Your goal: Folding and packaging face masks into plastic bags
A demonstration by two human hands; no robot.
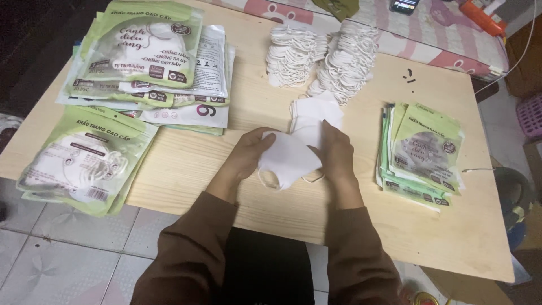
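Just two hands (248, 155) (333, 152) — one mask (288, 158)

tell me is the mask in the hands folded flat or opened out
Folded flat: the white mask lies as one flat piece between left hand and right hand.

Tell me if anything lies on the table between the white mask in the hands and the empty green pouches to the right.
Nothing visible does. Both hands, left hand and right hand, hold the white mask; bare wooden table lies between it and the green pouches.
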